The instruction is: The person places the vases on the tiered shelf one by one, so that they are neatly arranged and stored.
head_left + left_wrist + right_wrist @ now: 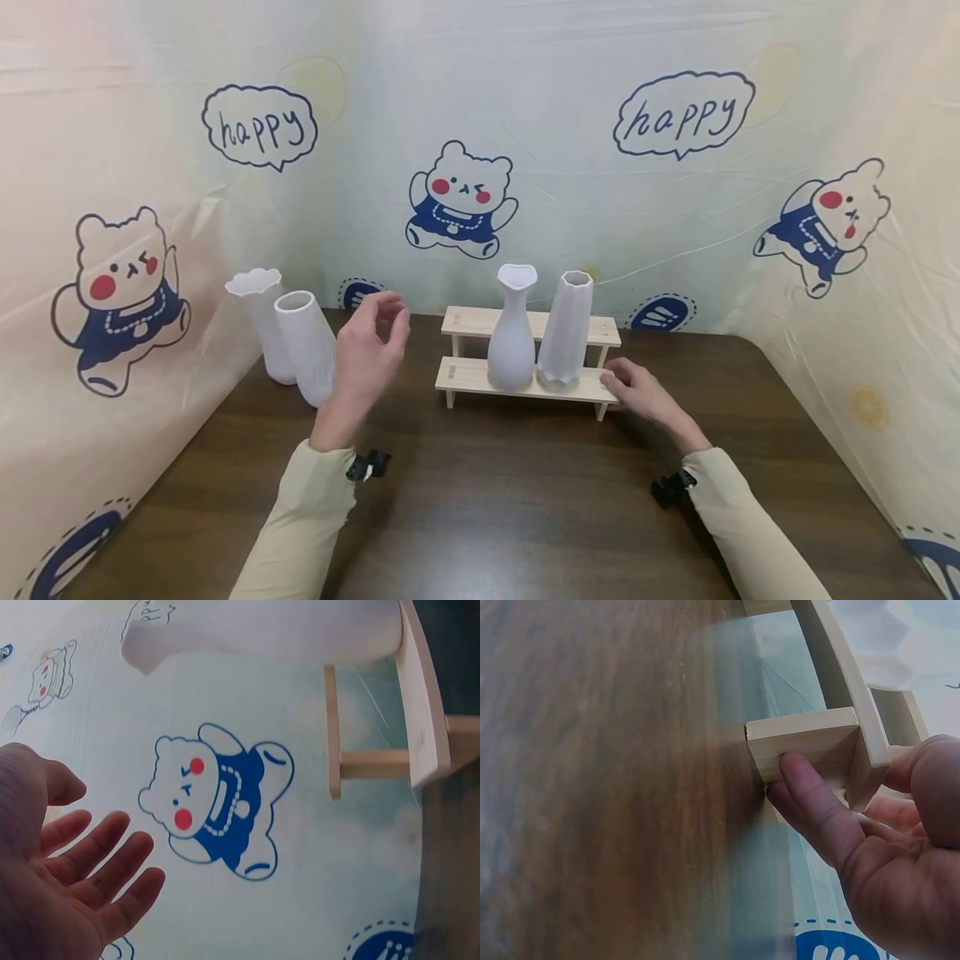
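Note:
A two-tier wooden stand (pixel 472 377) bears two white vases on its lower tier: a round-bellied one (pixel 512 350) and a faceted one (pixel 566 333). My right hand (pixel 647 393) grips the right end of that tier; in the right wrist view the fingers (pixel 817 806) lie against the stand's leg (pixel 806 742), the thumb over the board. Raised between the stand and two more vases, my left hand (pixel 369 346) holds nothing, its fingers loosely bent. The left wrist view shows that hand (pixel 75 877) apart from the stand (pixel 424 697).
At the left of the brown table (pixel 487 500) are a smooth-rimmed white vase (pixel 309 350) and, behind it, a wavy-rimmed one (pixel 262 321). A printed curtain (pixel 570 200) surrounds the table's back and sides.

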Tool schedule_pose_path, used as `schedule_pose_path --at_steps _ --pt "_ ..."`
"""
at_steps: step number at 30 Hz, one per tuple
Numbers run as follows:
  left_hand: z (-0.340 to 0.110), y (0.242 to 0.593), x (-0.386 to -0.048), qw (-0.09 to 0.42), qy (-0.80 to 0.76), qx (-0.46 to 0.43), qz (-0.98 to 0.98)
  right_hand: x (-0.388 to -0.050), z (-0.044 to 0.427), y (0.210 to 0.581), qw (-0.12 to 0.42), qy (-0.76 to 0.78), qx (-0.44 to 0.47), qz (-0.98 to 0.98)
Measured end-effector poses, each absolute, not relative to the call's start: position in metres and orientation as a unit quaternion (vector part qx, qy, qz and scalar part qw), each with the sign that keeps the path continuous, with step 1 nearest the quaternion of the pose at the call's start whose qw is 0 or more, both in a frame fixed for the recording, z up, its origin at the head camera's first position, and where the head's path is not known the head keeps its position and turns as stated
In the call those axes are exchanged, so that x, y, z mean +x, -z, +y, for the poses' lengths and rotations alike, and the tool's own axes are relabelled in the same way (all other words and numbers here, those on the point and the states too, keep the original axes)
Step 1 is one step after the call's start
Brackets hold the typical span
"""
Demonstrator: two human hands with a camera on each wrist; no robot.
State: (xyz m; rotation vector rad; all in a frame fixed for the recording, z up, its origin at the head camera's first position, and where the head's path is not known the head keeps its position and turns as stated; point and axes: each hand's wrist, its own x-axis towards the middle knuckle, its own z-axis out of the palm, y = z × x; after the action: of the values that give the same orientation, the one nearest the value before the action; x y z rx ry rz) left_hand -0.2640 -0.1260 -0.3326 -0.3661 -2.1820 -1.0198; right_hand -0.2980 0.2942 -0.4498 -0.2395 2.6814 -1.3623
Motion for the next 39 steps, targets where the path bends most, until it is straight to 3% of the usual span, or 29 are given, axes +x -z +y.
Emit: schedule_pose_path --at_steps 13,27,34,39 --pt "-0.174 0.331 -0.260 0.389 0.386 -0.113 -0.829 -0.297 0.296 0.450 0.061 0.448 -0.079 0.889" --pt "-0.219 0.330 -0.251 0.476 0.375 -0.045 -0.794 -0.299 0.296 0.451 0.066 0.446 -0.081 0.889" --pt "-0.236 0.330 -0.254 0.476 0.374 0.002 -0.796 -0.299 0.295 0.451 0.062 0.449 -0.085 0.887" --pt "-0.239 0.330 -0.257 0.436 0.376 0.028 -0.817 -0.298 0.294 0.450 0.066 0.454 -0.079 0.885"
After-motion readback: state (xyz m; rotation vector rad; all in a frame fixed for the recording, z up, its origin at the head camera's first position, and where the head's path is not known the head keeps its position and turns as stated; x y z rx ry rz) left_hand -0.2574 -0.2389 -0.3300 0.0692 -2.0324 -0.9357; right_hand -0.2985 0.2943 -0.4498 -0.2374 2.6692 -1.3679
